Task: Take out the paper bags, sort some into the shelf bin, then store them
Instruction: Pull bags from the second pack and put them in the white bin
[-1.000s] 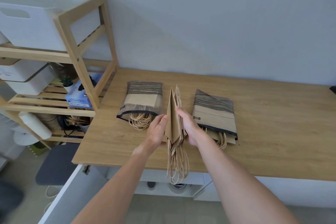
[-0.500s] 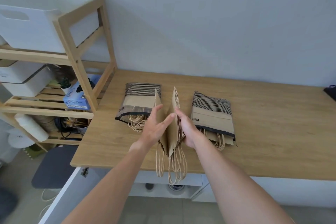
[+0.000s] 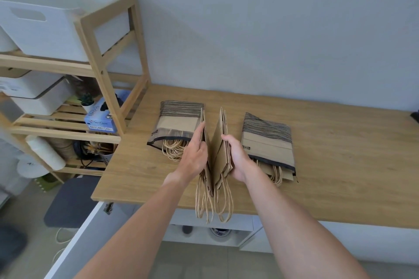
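Note:
A stack of flat brown paper bags (image 3: 219, 149) stands on edge above the wooden table (image 3: 340, 165), split into two parts like an open book. My left hand (image 3: 195, 154) grips the left part and my right hand (image 3: 237, 156) grips the right part. Their twine handles (image 3: 214, 199) hang down past the table's front edge. To the left lies a striped plastic pack of bags (image 3: 178, 124), handles spilling out. A second striped pack (image 3: 268, 145) lies to the right. A white bin (image 3: 45, 20) sits on top of the wooden shelf (image 3: 102, 70).
The shelf at the left holds white boxes (image 3: 38, 93), a blue carton (image 3: 102, 118), a small plant and a white roll (image 3: 45, 153). A dark stool (image 3: 70, 201) stands below the table's left corner. A grey wall runs behind the table.
My left hand moved from the near face of the stack to its left side, taking a few bags. The stack has opened into two parts with a widening gap.

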Motion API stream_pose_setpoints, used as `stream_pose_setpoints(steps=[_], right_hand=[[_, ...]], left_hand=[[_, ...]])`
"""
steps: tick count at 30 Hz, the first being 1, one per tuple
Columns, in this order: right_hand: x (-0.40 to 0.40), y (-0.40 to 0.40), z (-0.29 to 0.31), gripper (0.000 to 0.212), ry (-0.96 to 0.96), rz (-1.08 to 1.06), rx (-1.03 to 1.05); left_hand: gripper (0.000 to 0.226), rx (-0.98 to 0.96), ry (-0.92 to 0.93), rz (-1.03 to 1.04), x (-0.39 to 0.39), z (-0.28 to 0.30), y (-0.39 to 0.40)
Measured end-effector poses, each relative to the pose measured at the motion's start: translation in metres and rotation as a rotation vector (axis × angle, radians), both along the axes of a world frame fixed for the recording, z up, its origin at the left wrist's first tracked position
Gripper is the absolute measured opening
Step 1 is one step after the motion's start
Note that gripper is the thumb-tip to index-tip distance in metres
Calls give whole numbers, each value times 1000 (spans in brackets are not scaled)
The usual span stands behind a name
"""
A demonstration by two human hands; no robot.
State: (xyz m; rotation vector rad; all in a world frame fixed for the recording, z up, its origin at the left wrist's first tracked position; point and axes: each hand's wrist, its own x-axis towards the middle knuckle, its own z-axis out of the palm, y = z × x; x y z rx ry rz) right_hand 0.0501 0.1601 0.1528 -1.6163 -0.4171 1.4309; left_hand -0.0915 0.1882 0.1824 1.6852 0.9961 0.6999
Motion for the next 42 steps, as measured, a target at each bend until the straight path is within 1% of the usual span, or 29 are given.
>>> stream_pose_setpoints(steps=[1,3,4,5,7,9,10,13,15,18,21,23,24,26,27,28,30,31,32,33,34,35,36,37,38,39,40,42], right_hand=[[-1,-3,7,111,26,9,-6],[-3,-6,16,88,84,18,24],[-3,-7,17,82,101,9,31],[-3,-7,18,80,109,-7,28],[-3,-6,15,84,123,-28,24],[-3,-9,17,82,138,-26,18],[-2,-11,18,79,137,-24,18],[4,-16,20,58,127,-45,40],[6,-19,21,52,126,-57,37],[8,-24,22,48,134,-69,48],[8,-29,29,50,129,-75,32],[5,-29,32,58,126,-88,26],[3,-29,33,63,118,-92,19],[1,-27,35,69,111,-87,11],[-2,-28,39,66,105,-83,4],[-3,-28,43,61,83,-92,-7],[-4,-27,47,54,61,-101,-18],[-5,-25,48,56,65,-90,-27],[-8,-22,51,66,59,-68,-47],[-12,-19,51,84,41,-37,-58],[-16,-17,53,106,-4,15,-69],[-17,-14,53,120,-74,82,-61],[-21,-14,56,117,-167,124,-46],[-24,-14,60,101,-239,145,-40],[-23,-15,61,82,-304,140,-43],[-17,-12,57,68,-387,142,-52],[-12,-10,53,59,-469,134,-79],[-6,-10,52,47,-564,109,-88]], left_hand=[[53,13,16,-18,1,0,1],[44,21,33,-30,5,0,1],[47,23,40,-36,7,1,0],[52,28,45,-47,8,2,-1],[60,32,45,-64,10,4,-3],[59,32,43,-66,12,4,-4],[57,29,44,-63,12,4,-4],[49,35,49,-59,13,1,-3],[46,33,58,-49,14,1,-4],[53,48,84,-36,11,3,-5],[47,55,95,-22,7,1,-4],[43,36,63,-26,6,-1,-4],[48,24,48,-38,6,-2,-5],[68,-10,18,-50,9,-5,-7],[75,-35,31,-27,11,-5,-8],[77,-53,59,-2,14,-6,-7],[70,-96,98,18,19,-8,-8],[68,-128,89,11,20,-7,-10],[70,-184,66,-6,20,-6,-12],[70,-250,24,-24,20,-7,-14],[66,-313,-26,-40,20,-9,-17],[58,-362,-82,-50,19,-11,-20],[49,-397,-123,-49,17,-13,-21],[45,-412,-143,-42,13,-16,-21],[44,-413,-123,-37,9,-21,-20],[46,-387,-71,-44,4,-27,-19],[48,-327,15,-58,-2,-35,-16],[52,-164,206,-97,-16,-50,-13]])
